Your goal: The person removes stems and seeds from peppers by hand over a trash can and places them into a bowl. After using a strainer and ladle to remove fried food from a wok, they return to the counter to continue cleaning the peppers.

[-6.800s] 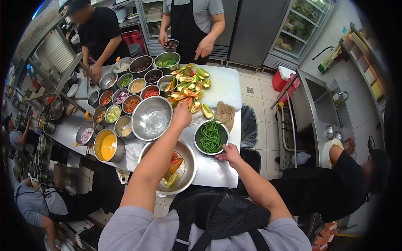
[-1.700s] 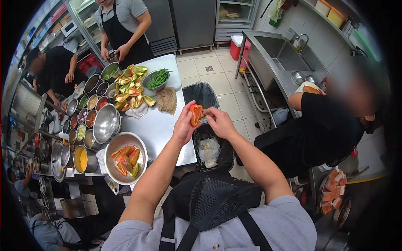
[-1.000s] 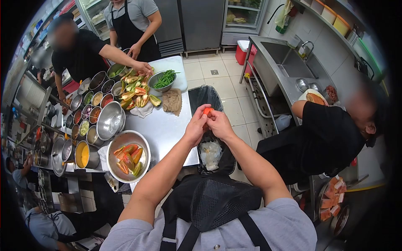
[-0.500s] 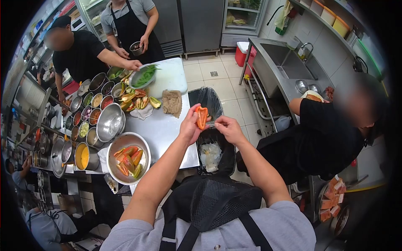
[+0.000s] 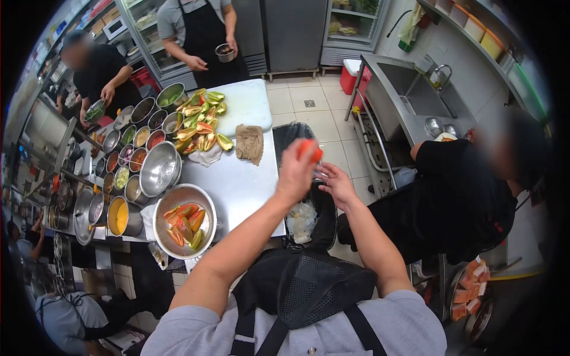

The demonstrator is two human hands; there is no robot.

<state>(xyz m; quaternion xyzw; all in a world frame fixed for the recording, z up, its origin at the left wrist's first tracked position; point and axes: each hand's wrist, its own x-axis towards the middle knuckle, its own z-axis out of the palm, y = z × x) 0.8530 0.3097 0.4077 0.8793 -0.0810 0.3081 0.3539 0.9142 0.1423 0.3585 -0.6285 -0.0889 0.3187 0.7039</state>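
My left hand point(image 5: 295, 178) is closed around a red bell pepper piece point(image 5: 310, 152), slightly blurred, above a black-lined bin point(image 5: 325, 216). Close beside it is my right hand point(image 5: 337, 187), its fingers bent toward the pepper and its fingertips close together. What they pinch is too small to make out. To the left, a large metal bowl point(image 5: 208, 237) holds several red and green pepper pieces point(image 5: 185, 221). More cut peppers point(image 5: 205, 121) are heaped at the back of the steel table point(image 5: 237, 187).
A white cutting board point(image 5: 246, 107) and a brown cloth point(image 5: 249, 144) lie on the table. Several metal containers point(image 5: 123, 178) crowd its left side. One co-worker point(image 5: 463, 196) stands close on my right, near a sink point(image 5: 409, 89); two others stand across the table.
My left hand has moved right and turned the pepper; my right hand's fingers have loosened somewhat. A co-worker's bowl of greens has moved from over the peppers to the far left.
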